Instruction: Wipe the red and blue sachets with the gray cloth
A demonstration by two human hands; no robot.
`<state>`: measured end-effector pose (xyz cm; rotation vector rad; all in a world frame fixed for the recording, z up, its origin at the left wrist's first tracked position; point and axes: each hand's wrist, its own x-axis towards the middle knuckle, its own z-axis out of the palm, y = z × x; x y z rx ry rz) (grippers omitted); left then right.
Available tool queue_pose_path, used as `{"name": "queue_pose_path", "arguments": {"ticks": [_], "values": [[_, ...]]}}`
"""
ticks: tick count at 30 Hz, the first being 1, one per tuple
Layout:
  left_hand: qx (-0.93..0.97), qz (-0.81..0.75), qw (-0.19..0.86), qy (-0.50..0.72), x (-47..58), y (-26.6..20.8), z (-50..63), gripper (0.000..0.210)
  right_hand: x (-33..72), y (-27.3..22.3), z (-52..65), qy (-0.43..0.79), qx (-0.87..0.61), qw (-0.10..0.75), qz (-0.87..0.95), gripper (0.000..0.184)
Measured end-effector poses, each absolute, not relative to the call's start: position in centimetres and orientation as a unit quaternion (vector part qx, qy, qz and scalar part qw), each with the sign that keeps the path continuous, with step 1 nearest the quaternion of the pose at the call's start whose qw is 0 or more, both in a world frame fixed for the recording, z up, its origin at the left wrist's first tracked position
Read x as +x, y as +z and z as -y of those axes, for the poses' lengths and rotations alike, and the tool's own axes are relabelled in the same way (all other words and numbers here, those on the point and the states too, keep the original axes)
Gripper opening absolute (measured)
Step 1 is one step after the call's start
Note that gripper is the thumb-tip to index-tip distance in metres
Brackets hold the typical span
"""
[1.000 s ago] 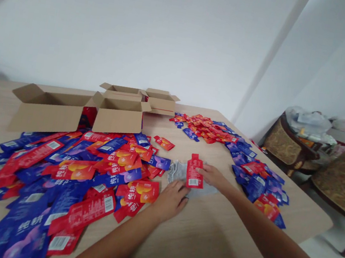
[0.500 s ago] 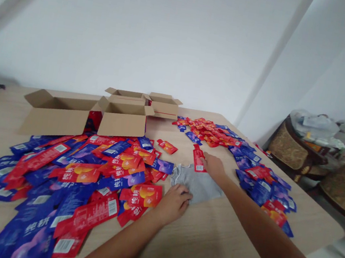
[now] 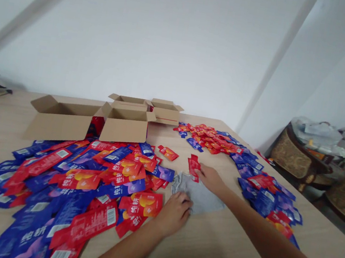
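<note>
My right hand [image 3: 211,178] pinches a small red spouted pouch [image 3: 193,165] by its right side, just above the far edge of a grey cloth [image 3: 209,198]. The pouch is tilted and looks bent. On the near left edge of the cloth rests my left hand [image 3: 175,214], its fingers curled down and holding the fabric against the table. Left of that hand spreads a large heap of red and blue pouches [image 3: 90,181], some with barcodes facing up. One red pouch [image 3: 167,153] lies alone beyond the heap.
Several open cardboard boxes [image 3: 124,131] stand behind the heap. On the right side are a pile of red pouches [image 3: 210,138] and a spread of mostly blue ones [image 3: 265,202]. Past the table's right edge, a patterned chair [image 3: 291,153] bears plastic bags [image 3: 317,132].
My right hand has lowered the red pouch slightly toward the cloth, and the pouch has turned and bent. My left hand stays on the cloth. The camera view has shifted a little.
</note>
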<state>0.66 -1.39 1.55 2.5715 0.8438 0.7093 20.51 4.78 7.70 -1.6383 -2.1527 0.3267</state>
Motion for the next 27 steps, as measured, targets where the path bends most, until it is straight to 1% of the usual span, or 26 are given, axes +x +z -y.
{"name": "queue_pose_path", "arguments": {"ticks": [2,4,6,9,12,15,17,22,27], "values": [[0.905,-0.297,0.178,0.248,0.6,1.5,1.3,0.026,17.0,8.6,-6.8,0.202,-0.544,0.268,0.769,0.031],[0.903,-0.298,0.185,0.247,0.5,1.4,1.2,0.025,13.2,8.7,-8.9,0.305,-0.496,0.258,0.771,0.037],[0.9,-0.301,0.192,0.25,0.5,1.4,1.2,0.025,10.2,8.3,-11.1,0.32,-0.49,0.238,0.775,0.041],[0.892,-0.309,0.212,0.253,0.4,1.4,1.2,0.026,9.5,7.8,-14.7,0.229,-0.564,0.208,0.766,0.036],[0.884,-0.316,0.232,0.254,0.4,1.4,1.2,0.026,13.2,7.5,-18.2,0.132,-0.649,0.184,0.726,0.032],[0.88,-0.317,0.246,0.254,0.5,0.8,0.9,0.028,17.7,6.9,-21.0,0.042,-0.716,0.154,0.68,0.039],[0.88,-0.313,0.249,0.256,0.6,0.0,0.5,0.03,19.6,6.2,-22.3,0.003,-0.739,0.126,0.662,0.045],[0.886,-0.304,0.247,0.25,0.7,-0.8,0.1,0.031,20.4,4.1,-24.1,-0.037,-0.739,0.059,0.67,0.045],[0.876,-0.324,0.255,0.251,0.3,1.2,0.9,0.031,21.1,3.4,-21.6,-0.033,-0.715,0.026,0.698,0.043]]}}
